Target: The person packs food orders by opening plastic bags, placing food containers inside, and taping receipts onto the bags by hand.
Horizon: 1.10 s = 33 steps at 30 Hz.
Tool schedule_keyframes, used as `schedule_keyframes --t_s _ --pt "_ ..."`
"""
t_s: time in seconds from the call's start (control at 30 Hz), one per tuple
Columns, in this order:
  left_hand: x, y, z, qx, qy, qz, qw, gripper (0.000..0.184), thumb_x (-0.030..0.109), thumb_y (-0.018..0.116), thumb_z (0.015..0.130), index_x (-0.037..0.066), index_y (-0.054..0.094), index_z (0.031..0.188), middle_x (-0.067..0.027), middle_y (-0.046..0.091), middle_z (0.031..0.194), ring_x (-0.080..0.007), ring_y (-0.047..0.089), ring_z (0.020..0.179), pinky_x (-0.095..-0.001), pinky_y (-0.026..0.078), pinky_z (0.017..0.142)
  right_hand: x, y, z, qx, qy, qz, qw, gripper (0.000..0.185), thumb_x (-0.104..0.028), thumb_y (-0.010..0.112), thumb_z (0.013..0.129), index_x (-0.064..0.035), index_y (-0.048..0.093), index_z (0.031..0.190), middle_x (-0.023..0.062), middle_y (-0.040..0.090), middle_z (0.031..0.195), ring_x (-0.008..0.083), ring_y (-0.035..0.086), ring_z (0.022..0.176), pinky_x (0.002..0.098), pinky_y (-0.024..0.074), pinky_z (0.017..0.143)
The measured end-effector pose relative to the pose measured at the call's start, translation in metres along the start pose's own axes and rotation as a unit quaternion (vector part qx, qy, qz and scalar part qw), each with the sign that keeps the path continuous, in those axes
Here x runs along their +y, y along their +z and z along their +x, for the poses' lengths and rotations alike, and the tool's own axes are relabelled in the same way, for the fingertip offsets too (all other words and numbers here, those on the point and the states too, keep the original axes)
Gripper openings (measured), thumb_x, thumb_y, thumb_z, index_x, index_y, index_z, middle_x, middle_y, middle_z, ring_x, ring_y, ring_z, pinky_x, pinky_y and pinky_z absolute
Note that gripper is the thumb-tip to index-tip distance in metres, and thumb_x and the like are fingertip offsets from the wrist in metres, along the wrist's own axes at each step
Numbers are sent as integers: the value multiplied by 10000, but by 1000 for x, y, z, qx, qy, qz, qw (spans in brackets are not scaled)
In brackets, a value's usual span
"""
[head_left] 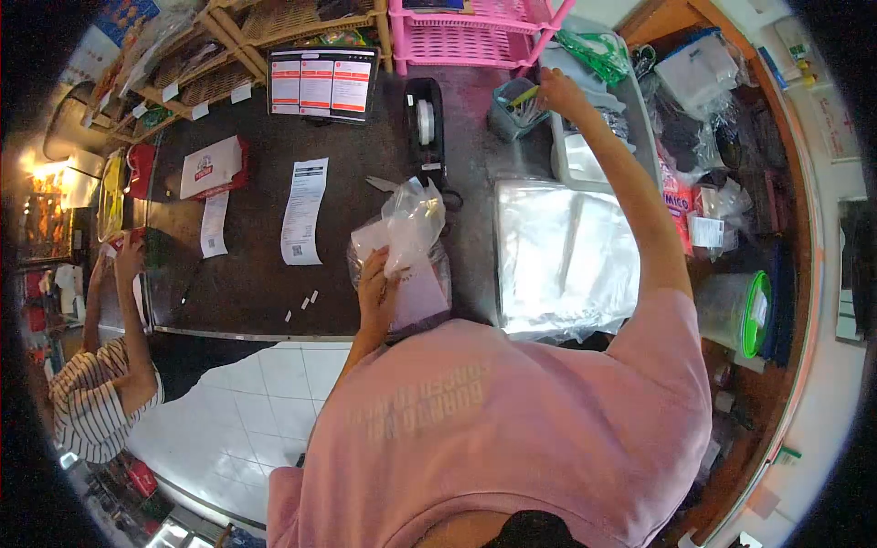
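Observation:
My left hand (375,290) lies on a plastic-wrapped package (420,297) at the table's front edge, its fingers spread over the wrapping. Bunched clear plastic (416,219) stands up at the package's far end. My right hand (559,94) reaches to the rim of a small teal basket (513,111) that holds pens or similar thin items; what its fingers hold is too small to make out. Scissors (384,184) lie just beyond the package, partly under the plastic. A black tape dispenser (425,128) stands behind them.
Clear plastic bags (562,260) are stacked at the right, below a grey bin (598,169). Receipts (304,212), a red-and-white box (210,170) and a tablet (322,84) are at the left and back. Another person in a striped shirt (99,397) works at the far left.

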State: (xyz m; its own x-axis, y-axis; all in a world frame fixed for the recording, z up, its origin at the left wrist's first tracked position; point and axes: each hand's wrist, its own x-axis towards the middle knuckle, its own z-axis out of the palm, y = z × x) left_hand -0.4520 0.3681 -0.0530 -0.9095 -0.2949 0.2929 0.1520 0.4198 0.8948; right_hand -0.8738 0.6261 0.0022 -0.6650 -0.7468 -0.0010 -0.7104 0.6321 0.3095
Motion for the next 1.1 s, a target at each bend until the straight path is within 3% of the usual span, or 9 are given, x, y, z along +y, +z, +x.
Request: schedule_keyframes --t_s 0.03,0.23,0.33,0.43,0.57,0.7,0.8,0.9,1.1 --pt "3 -1 4 -12 -10 -7 1000 170 40 514 782 -9 611 912 -166 546 1024 -300 465 1080 -405 318 946 -2 1 5 -61 -7 -78 995 177 -199 580 682 -79 624 804 114 510 963 281 509 908 378 472 636" --pt "-14 -25 -1 -133 -175 -74 973 322 101 498 829 -54 477 1111 -151 396 1217 -240 431 1062 -314 334 895 -9 26 14 84 -78 -161 980 112 -134 569 646 -51 621 700 108 504 931 248 526 857 321 503 609" --pt "20 -31 15 -152 -101 -16 983 196 59 490 815 -23 569 975 -143 425 1121 -276 423 1025 -335 313 886 -10 1 5 152 -80 -140 975 108 -112 543 667 -32 611 692 117 517 895 248 534 847 341 499 623" --pt "9 -34 15 -170 -59 30 983 171 29 518 773 -26 567 927 -142 448 1048 -282 427 994 -325 327 857 -4 -38 -5 56 44 -86 994 107 -93 516 692 -24 595 710 123 525 815 247 545 795 372 480 656" --pt "37 -45 30 -231 19 102 967 158 5 537 718 -14 577 870 -116 497 927 -284 467 907 -335 366 804 -55 -90 -40 100 32 197 975 141 -134 493 768 -56 591 832 139 569 831 290 568 786 384 461 666" --pt "42 -48 35 -218 179 227 932 152 32 545 697 36 612 834 -61 533 843 -242 495 842 -326 390 735 -227 -87 -75 124 -147 541 818 152 -132 597 698 -83 606 842 74 579 849 252 565 799 347 454 705" --pt "57 -49 32 -202 201 286 915 185 63 543 672 91 638 828 -35 543 872 -216 494 850 -325 384 716 -296 -89 -101 73 -230 478 845 177 -147 551 729 -87 532 895 77 512 878 255 516 875 356 444 728" --pt "58 -54 28 -158 196 332 909 185 90 556 650 121 654 804 -27 544 892 -200 488 856 -341 377 700 -310 -118 -119 46 -151 458 875 189 -149 536 735 -69 502 903 87 508 860 256 504 858 357 433 741" --pt "22 -56 33 -169 201 214 941 166 70 583 671 127 678 794 -55 594 754 -230 549 721 -330 409 726 -317 -65 -114 89 -238 571 781 162 -167 527 749 -65 557 872 107 504 818 291 531 820 357 451 711"
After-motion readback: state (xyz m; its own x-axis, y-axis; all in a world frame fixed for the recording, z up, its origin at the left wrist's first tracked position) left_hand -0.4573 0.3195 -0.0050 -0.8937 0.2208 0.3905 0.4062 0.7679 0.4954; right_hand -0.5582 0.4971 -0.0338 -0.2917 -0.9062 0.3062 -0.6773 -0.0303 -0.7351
